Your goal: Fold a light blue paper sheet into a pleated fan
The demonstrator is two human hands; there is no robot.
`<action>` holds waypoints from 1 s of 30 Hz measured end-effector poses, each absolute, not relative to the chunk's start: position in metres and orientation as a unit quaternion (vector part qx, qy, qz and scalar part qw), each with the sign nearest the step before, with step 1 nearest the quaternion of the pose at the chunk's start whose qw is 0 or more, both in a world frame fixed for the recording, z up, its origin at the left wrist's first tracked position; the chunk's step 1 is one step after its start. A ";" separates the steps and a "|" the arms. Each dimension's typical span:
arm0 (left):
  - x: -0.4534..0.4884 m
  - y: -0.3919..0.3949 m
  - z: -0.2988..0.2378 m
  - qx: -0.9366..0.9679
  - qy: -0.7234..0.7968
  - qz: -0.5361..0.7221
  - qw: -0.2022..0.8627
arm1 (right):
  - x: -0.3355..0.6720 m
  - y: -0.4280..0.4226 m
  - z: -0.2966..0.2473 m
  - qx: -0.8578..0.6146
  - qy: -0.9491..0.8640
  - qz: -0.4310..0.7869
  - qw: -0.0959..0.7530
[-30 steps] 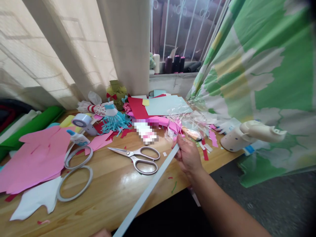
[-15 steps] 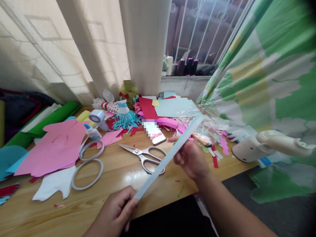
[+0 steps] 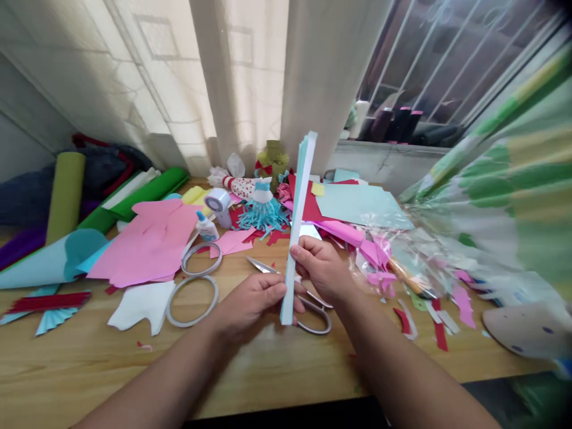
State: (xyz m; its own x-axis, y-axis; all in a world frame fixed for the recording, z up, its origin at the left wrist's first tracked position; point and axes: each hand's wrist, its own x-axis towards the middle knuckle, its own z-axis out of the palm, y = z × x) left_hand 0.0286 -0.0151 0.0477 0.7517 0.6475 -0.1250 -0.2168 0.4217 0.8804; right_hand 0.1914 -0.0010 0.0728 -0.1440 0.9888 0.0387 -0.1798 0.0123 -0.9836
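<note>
A long folded strip of light blue paper [image 3: 299, 202] stands almost upright over the wooden table [image 3: 250, 375]. My left hand [image 3: 250, 301] pinches its lower end from the left. My right hand [image 3: 322, 268] grips the strip a little higher from the right. Both hands are closed on it. Steel scissors [image 3: 313, 310] lie on the table just under my hands, partly hidden by them.
Two tape rings [image 3: 192, 280], a glue bottle [image 3: 206, 226], pink paper sheets [image 3: 152, 241], a white paper cut-out [image 3: 140, 304] and rolled green sheets [image 3: 143, 193] lie left. Crumpled cellophane with pink scraps [image 3: 388, 262] and a pale blue sheet [image 3: 361, 205] lie right. A curtain hangs behind.
The strip has swung from a low diagonal to nearly upright. My left hand came up and slid in toward my right hand. The view has shifted left.
</note>
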 end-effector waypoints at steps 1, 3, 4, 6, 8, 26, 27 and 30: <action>0.029 -0.011 0.045 0.448 0.226 0.276 0.820 | 0.187 0.003 0.073 -0.403 -0.501 0.574 0.507; 0.028 -0.005 0.041 0.431 0.224 0.296 0.823 | 0.180 0.009 0.069 -0.397 -0.513 0.565 0.510; 0.027 -0.003 0.039 0.429 0.226 0.311 0.818 | 0.177 0.010 0.065 -0.397 -0.521 0.552 0.517; 0.024 0.002 0.037 0.426 0.248 0.355 0.794 | 0.174 0.009 0.056 -0.403 -0.544 0.508 0.532; 0.020 0.007 0.036 0.428 0.295 0.404 0.752 | 0.174 0.005 0.048 -0.413 -0.584 0.452 0.533; 0.005 0.012 0.045 0.558 0.394 0.421 0.596 | 0.164 -0.004 0.040 -0.428 -0.553 0.524 0.486; 0.004 0.012 0.045 0.561 0.394 0.421 0.594 | 0.164 -0.004 0.040 -0.423 -0.550 0.532 0.485; 0.004 0.012 0.044 0.566 0.395 0.419 0.590 | 0.166 -0.002 0.040 -0.411 -0.542 0.551 0.483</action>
State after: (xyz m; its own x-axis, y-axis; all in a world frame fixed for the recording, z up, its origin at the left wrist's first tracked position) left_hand 0.0040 0.0115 0.0443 0.3368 0.9415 0.0099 -0.0475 0.0065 0.9989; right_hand 0.1657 -0.0021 0.0396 -0.1953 0.9782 0.0706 -0.0879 0.0542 -0.9946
